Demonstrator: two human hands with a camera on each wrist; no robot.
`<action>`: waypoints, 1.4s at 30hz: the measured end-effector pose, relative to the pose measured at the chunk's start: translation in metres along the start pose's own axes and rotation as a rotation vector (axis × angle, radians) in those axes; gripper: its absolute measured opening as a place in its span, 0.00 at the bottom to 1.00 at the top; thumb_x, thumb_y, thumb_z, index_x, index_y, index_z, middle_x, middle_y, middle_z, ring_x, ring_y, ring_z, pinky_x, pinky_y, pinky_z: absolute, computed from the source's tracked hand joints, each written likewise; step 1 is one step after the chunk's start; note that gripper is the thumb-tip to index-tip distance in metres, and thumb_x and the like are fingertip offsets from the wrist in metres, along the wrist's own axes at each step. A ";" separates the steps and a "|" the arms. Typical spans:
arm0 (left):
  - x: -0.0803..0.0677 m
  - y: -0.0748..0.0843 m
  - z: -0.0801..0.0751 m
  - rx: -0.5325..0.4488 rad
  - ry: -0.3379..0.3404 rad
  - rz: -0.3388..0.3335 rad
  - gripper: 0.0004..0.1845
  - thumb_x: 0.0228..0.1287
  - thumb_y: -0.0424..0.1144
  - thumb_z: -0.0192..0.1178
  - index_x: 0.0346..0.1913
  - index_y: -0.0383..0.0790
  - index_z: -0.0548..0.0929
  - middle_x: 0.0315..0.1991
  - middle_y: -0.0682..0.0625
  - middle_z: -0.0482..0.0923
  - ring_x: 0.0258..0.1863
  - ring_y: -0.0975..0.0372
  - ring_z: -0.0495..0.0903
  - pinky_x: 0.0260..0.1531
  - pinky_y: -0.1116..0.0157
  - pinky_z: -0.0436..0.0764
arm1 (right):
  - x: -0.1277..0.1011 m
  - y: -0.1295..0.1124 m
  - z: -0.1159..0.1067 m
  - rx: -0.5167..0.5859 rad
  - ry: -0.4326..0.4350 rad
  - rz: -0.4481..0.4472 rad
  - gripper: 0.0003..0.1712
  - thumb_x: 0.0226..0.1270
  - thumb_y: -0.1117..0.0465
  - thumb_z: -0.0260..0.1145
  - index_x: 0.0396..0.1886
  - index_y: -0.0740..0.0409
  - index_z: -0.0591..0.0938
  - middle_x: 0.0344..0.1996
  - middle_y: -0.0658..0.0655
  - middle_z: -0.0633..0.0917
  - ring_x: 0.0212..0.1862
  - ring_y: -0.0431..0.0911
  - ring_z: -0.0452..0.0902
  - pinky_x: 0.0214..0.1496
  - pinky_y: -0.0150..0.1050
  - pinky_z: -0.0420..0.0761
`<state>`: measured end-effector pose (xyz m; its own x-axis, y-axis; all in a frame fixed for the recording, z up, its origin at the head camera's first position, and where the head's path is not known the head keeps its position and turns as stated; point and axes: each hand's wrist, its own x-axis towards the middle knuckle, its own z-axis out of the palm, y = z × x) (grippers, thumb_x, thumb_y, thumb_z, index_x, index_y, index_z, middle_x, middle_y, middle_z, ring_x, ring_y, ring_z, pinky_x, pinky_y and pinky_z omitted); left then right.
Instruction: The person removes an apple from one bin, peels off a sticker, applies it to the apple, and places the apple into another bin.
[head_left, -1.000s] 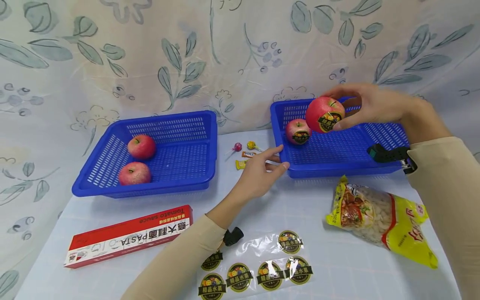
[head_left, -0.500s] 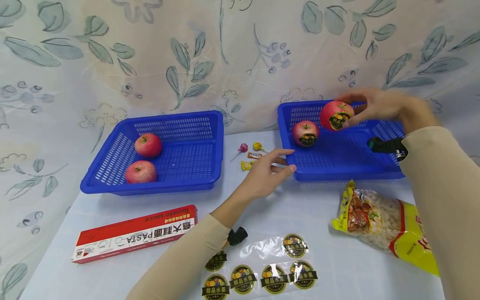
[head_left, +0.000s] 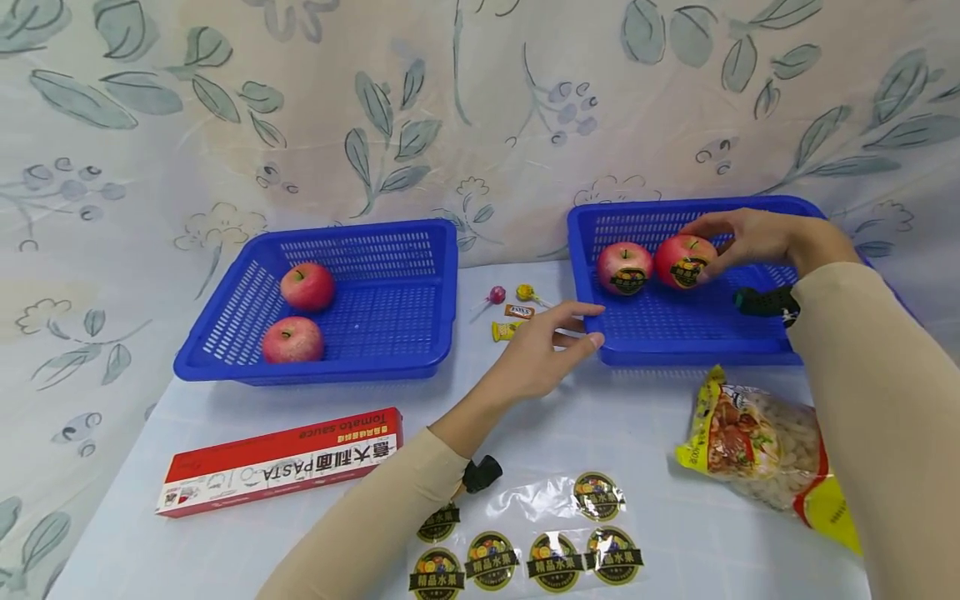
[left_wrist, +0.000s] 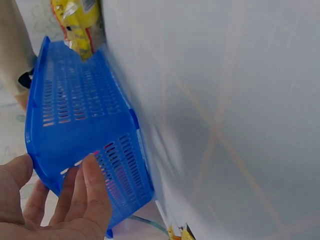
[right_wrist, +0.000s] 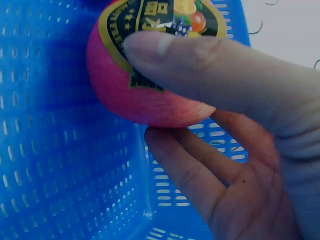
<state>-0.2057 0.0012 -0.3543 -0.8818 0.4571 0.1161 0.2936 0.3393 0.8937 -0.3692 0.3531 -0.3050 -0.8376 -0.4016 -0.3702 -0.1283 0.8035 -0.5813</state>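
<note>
My right hand [head_left: 757,237] holds a red apple [head_left: 678,250] with a black-and-gold fruit sticker, low inside the right blue basket [head_left: 675,354]. In the right wrist view the thumb [right_wrist: 165,52] lies over the sticker on the apple [right_wrist: 155,107], and the other fingers are behind and below it. Just left of it sits another stickered apple [head_left: 622,260]. My left hand [head_left: 536,354] grips the basket's near left corner; in the left wrist view its thumb meets the rim and the fingers curl against the wall of the basket [left_wrist: 75,132].
The left blue basket [head_left: 390,367] holds two apples [head_left: 307,287]. Between the baskets lie lollipops [head_left: 497,294] and wrapped candies [head_left: 519,311]. In front are a pasta box [head_left: 281,462], a sticker sheet [head_left: 517,500] and a yellow food bag [head_left: 772,450]. A patterned curtain [head_left: 480,125] hangs behind.
My right hand has lowered its apple from above the right basket down into it, beside the other apple. My left hand stays at the basket's corner. The head view has shifted slightly.
</note>
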 end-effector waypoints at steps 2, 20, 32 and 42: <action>0.000 0.000 0.000 -0.003 0.002 -0.005 0.21 0.76 0.45 0.61 0.68 0.52 0.78 0.62 0.48 0.80 0.52 0.60 0.85 0.48 0.69 0.84 | 0.001 0.004 0.001 0.009 0.001 0.005 0.53 0.59 0.58 0.80 0.79 0.61 0.60 0.75 0.72 0.63 0.71 0.71 0.61 0.68 0.76 0.59; 0.000 0.001 -0.002 0.036 -0.013 0.002 0.22 0.77 0.48 0.59 0.70 0.53 0.76 0.65 0.47 0.78 0.55 0.59 0.84 0.50 0.68 0.83 | -0.001 -0.005 0.001 -0.095 -0.030 0.003 0.60 0.59 0.66 0.78 0.82 0.63 0.49 0.74 0.81 0.55 0.71 0.78 0.55 0.68 0.75 0.61; -0.020 0.007 -0.022 0.195 -0.076 0.030 0.26 0.76 0.45 0.59 0.74 0.54 0.71 0.65 0.47 0.78 0.58 0.57 0.82 0.56 0.60 0.83 | -0.042 -0.038 -0.004 -0.235 0.062 -0.039 0.56 0.64 0.56 0.77 0.81 0.64 0.52 0.74 0.79 0.59 0.70 0.78 0.59 0.65 0.74 0.68; -0.047 0.018 -0.066 0.277 -0.095 0.041 0.25 0.75 0.43 0.61 0.72 0.54 0.74 0.60 0.53 0.80 0.54 0.63 0.82 0.50 0.64 0.84 | -0.068 -0.084 0.022 -0.152 0.168 -0.252 0.44 0.71 0.60 0.70 0.80 0.62 0.58 0.75 0.72 0.64 0.73 0.71 0.61 0.69 0.68 0.67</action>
<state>-0.1833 -0.0685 -0.3152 -0.8322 0.5459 0.0968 0.4295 0.5244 0.7352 -0.2904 0.3033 -0.2467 -0.8438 -0.5279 -0.0965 -0.4097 0.7497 -0.5197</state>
